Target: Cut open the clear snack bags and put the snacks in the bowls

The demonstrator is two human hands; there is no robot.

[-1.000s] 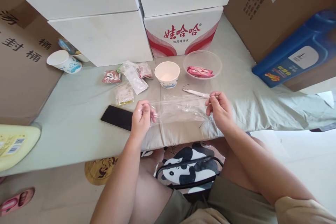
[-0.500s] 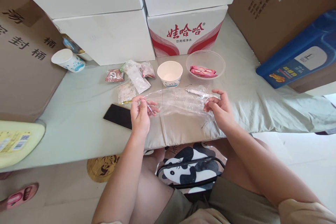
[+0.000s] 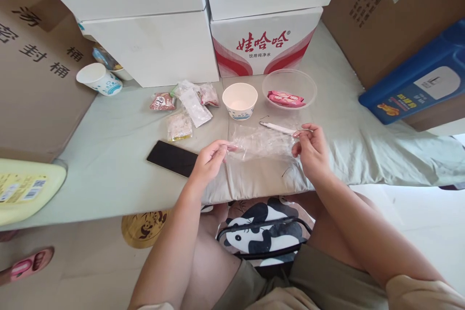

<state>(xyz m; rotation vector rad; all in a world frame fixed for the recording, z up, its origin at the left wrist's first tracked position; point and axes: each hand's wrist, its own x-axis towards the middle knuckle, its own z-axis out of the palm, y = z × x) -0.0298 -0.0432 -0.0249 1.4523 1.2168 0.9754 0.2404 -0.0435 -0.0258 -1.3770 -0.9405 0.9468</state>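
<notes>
A crumpled clear plastic bag [image 3: 263, 143] stretches between my hands, just above the cloth. My left hand [image 3: 210, 159] pinches its left end between thumb and fingers. On the other side my right hand [image 3: 312, 151] has its fingers closed on the bag's right end. A slim white pen-like tool [image 3: 279, 128] runs out leftward from my right fingers, its narrow tip pointing left; whether they grip it too is unclear. Behind the bag stand a paper bowl [image 3: 240, 101] and a clear plastic bowl [image 3: 308, 88] with pink-wrapped snacks [image 3: 286, 99] inside.
Several small packets [image 3: 179, 126] lie left of the paper bowl. A phone [image 3: 172, 157] is near my left hand. A paper cup [image 3: 99, 79] lies tipped at the far left. White boxes [image 3: 267, 48] line the back; a blue bottle [image 3: 414, 82] is at the right.
My left hand has moved right, toward my right hand, bunching the plastic bag between them. The phone shows more fully now. The view has shifted slightly.
</notes>
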